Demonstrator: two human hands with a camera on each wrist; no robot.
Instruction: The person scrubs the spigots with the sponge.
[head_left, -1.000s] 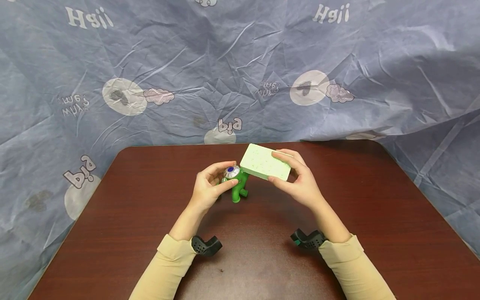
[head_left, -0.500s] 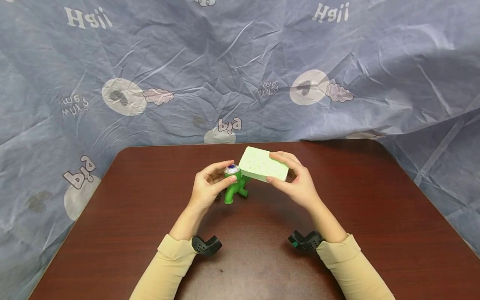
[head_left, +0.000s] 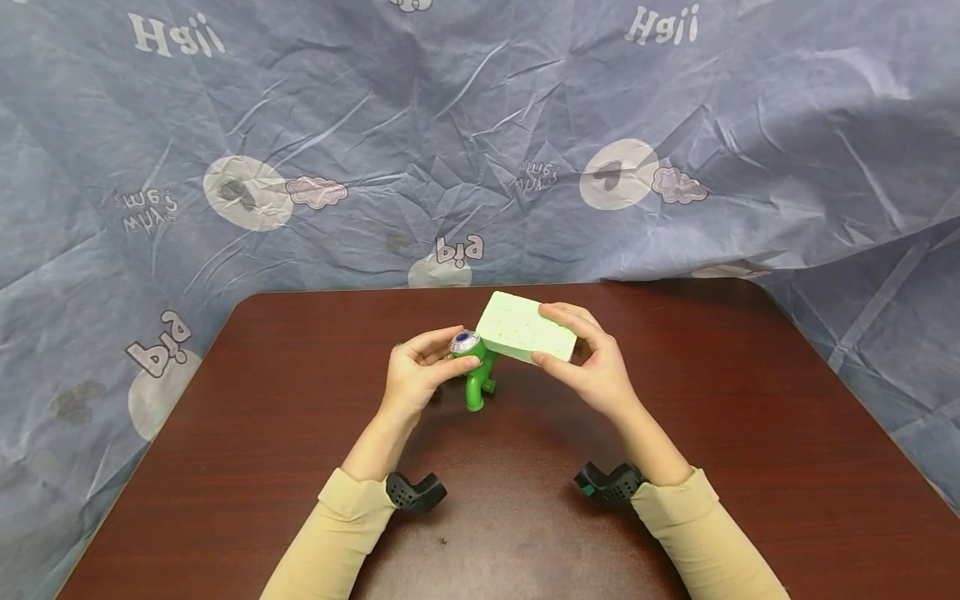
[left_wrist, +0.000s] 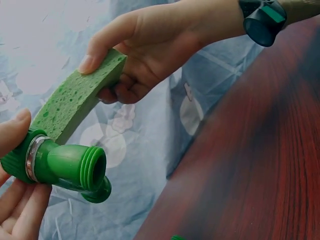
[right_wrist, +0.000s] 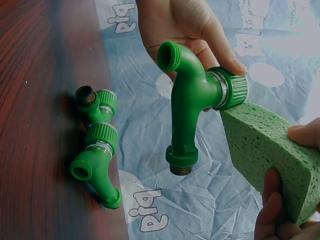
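In the head view my left hand holds a green plastic tap above the table. Thumb and fingers pinch its ribbed knob, as the right wrist view shows; the spout and the threaded inlet end stick out free. My right hand grips a pale green sponge by one end, thumb on one face and fingers on the other. The sponge's far edge lies right at the tap's knob. From the left wrist, the spout's open mouth faces the camera and the sponge slants up behind.
Two more green taps lie on the dark red wooden table, mostly hidden behind my left hand in the head view. A crumpled blue-grey printed cloth hangs behind the table.
My left hand tilts the tap: its spout swung left half a second ago and is back to the right now. My right hand with the sponge has shifted slightly left.
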